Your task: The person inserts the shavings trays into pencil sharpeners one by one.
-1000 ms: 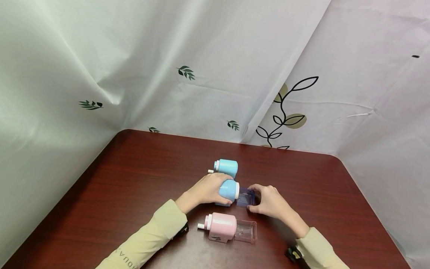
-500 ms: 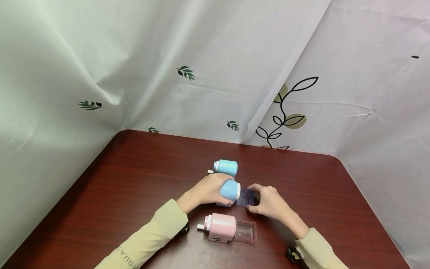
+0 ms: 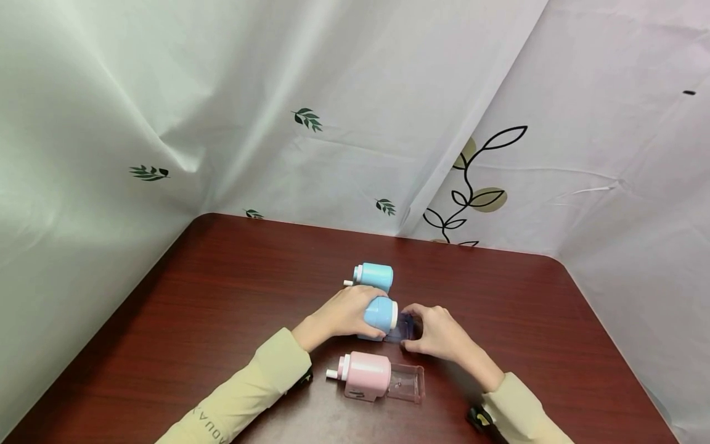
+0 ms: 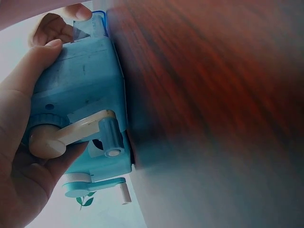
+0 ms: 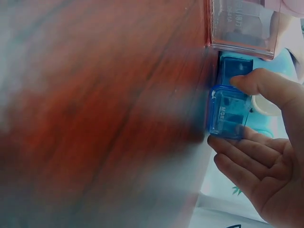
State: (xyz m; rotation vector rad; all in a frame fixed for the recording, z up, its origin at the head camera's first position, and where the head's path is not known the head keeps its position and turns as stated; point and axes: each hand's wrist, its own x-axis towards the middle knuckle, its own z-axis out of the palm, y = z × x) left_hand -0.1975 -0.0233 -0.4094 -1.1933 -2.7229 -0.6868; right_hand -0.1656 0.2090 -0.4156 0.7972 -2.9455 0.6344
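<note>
My left hand (image 3: 335, 313) grips a blue crank pencil sharpener (image 3: 379, 316) from its left side, thumb along one face and fingers round the other. In the left wrist view the sharpener's crank handle (image 4: 111, 137) sticks out toward the camera. My right hand (image 3: 440, 333) pinches the outer end of the clear blue shavings drawer (image 5: 230, 111) between thumb and fingers. That drawer extends partway out of the sharpener's right side, close to the tabletop.
Nearer the body lies a pink pencil sharpener (image 3: 368, 374) with its clear drawer (image 3: 407, 383) pulled out to the right. Just behind the held sharpener stands a turquoise one (image 3: 377, 275). All are on the reddish-brown table (image 3: 266, 265), with white curtain behind.
My right hand has moved left with the blue drawer, so less of it sticks out of the sharpener. The left hand stays nearly in place.
</note>
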